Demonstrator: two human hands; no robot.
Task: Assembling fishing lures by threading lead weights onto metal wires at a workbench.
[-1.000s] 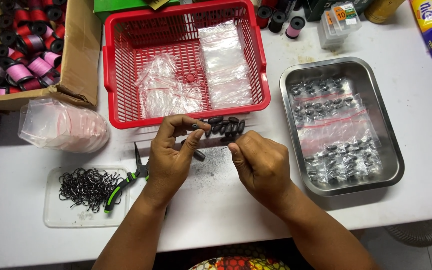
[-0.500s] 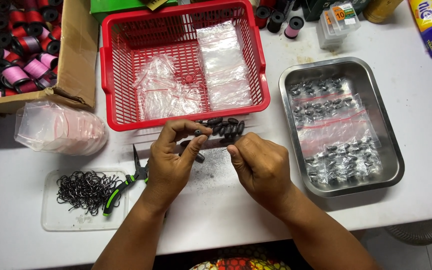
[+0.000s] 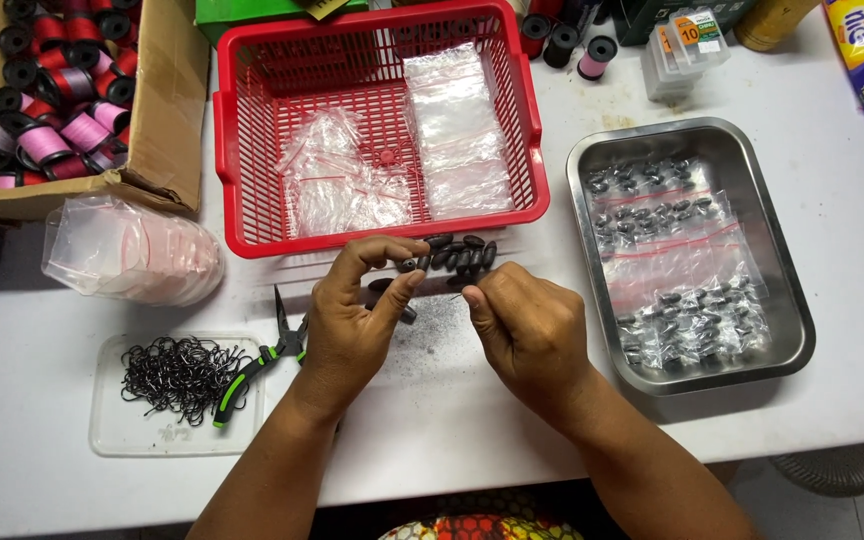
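My left hand [image 3: 357,315] pinches a small dark oval sinker [image 3: 408,266] between thumb and forefinger. My right hand [image 3: 527,330] is closed just to its right, fingertips pinched at about the same height; whatever thin thing it holds is too small to make out. Just beyond both hands lies a small pile of dark oval sinkers [image 3: 460,254] on the white table [image 3: 452,420], in front of the red basket [image 3: 382,130].
The red basket holds clear zip bags. A steel tray [image 3: 787,300] at right holds bagged sinkers. Green-handled pliers [image 3: 257,365] and a clear lid of black hooks [image 3: 177,385] lie at left. A cardboard box of thread spools [image 3: 52,110] and a stack of bags [image 3: 132,250] sit far left.
Both hands stay in the same spot by the sinker pile; the fingers shifted only slightly.
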